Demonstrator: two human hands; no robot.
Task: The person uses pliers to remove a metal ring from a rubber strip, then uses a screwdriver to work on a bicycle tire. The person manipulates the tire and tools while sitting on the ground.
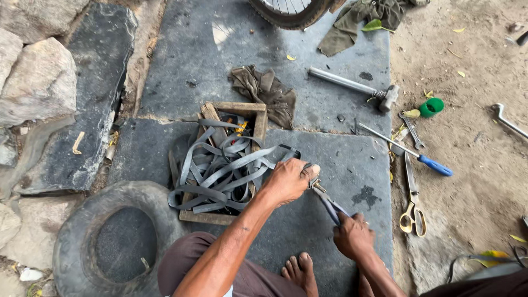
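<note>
My left hand point(287, 180) grips one end of a grey rubber strip point(326, 201), just beside a wooden box point(258, 113) heaped with several loose grey rubber strips point(220, 170). My right hand point(352, 236) holds the strip's other end lower right, so the strip runs taut between both hands above the dark stone slab point(330, 148). My bare foot point(301, 272) rests on the slab below my hands.
An old tyre point(71, 236) lies at lower left. Two rags point(267, 91) point(357, 19), a hammer point(357, 88), a blue-handled screwdriver point(418, 157), scissors point(412, 203), a spanner point(412, 131) and a green cap point(432, 106) lie to the right. A wheel point(289, 14) is at the top, rocks point(38, 82) at left.
</note>
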